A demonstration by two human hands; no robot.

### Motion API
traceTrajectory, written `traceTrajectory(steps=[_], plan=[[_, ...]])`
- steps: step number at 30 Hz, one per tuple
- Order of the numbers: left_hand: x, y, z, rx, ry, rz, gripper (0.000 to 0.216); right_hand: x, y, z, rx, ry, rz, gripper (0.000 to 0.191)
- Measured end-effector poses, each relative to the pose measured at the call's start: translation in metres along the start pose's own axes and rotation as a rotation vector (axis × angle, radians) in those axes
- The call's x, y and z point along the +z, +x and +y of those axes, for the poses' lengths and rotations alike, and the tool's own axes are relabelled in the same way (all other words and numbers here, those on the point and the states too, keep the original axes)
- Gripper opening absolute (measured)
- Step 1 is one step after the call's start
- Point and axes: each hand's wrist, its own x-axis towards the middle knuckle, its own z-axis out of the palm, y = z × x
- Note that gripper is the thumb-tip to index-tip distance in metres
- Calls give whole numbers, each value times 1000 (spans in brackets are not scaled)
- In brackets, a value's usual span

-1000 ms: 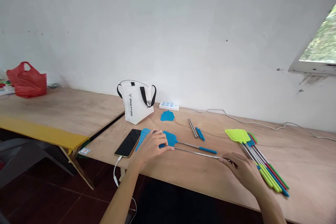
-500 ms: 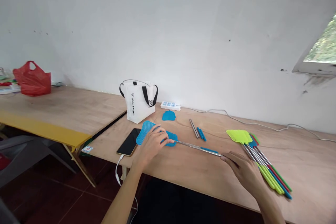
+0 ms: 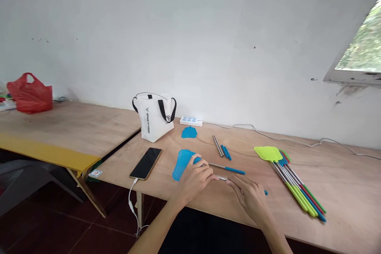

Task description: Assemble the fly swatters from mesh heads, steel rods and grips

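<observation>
A blue fly swatter is stretched between my hands just above the table's front part. My left hand is closed round its neck, the perforated head sticking out to the left. My right hand grips the other end, and a blue handle tip shows beyond its fingers. Only a short piece of metal rod shows between the hands. Right behind them lies a second swatter with a blue handle; my left hand hides most of its head. Farther back are metal tubes, blue handle grips and loose blue swatter heads.
Several fly swatters with yellow-green, blue, red and green parts lie stacked on the right. A phone on a white cable lies left. Behind stand a white bag and a power strip. A red plastic bag sits on the other table.
My right hand has moved left, closer to my left hand, and much less rod shows between them. My left hand and the swatter head have shifted right and nearer me, away from the phone.
</observation>
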Motion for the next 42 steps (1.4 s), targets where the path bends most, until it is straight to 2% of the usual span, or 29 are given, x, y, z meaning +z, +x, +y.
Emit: traceTrajectory(steps=[5, 14, 25, 28, 34, 37, 42], plan=[[4, -1, -4, -10, -42, -46, 33, 10, 0, -9, 8, -16, 15, 49], [-3, -6, -21, -113, -136, -183, 37, 14, 2, -17, 42, 35, -137, 46], [-4, -8, -25, -52, -132, -224, 34, 14, 1, 3, -49, -81, -68, 50], [-8, -11, -36, -53, -96, -221, 33, 14, -2, 19, -42, -117, -57, 47], [-27, -17, -59, -122, -18, -175, 29, -4, -12, 77, 0, -119, -54, 43], [-37, -22, -68, -120, 3, -170, 31, -17, -20, 103, 35, -116, -34, 46], [-53, -29, -81, -159, 11, -164, 31, -26, -43, 140, 102, -172, 71, 58]])
